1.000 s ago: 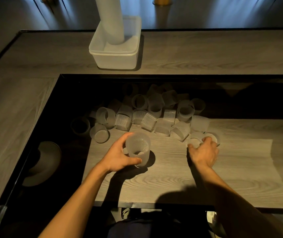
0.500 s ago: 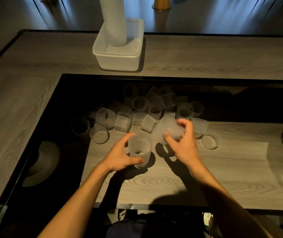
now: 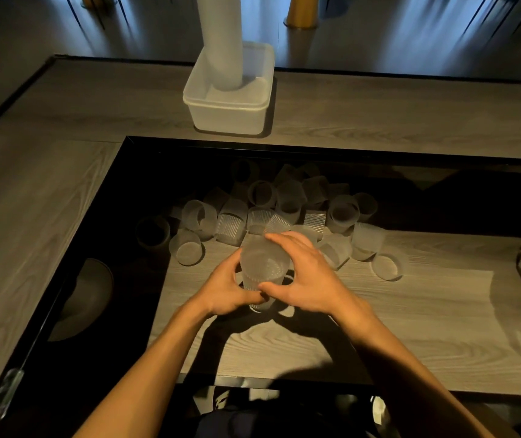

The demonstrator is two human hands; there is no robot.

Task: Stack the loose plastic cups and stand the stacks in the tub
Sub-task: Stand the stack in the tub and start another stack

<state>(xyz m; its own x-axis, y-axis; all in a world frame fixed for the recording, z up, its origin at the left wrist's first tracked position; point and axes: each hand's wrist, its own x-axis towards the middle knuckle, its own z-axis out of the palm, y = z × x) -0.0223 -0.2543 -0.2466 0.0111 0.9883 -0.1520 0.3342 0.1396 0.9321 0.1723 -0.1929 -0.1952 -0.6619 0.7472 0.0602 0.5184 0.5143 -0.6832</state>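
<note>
The worktop (image 3: 410,121) is grey wood-grain and runs as a raised ledge along its far edge and down its left edge. Inside that ledge a glossy black border (image 3: 120,248) drops to a lower wood-grain panel (image 3: 410,327), lit warm from above, with hard dark shadows towards the near edge. Beyond the far edge the floor (image 3: 410,36) is shiny and streaked with cool blue light. A yellow base (image 3: 300,14) of some stand sits on it. Elsewhere the room is dim.
</note>
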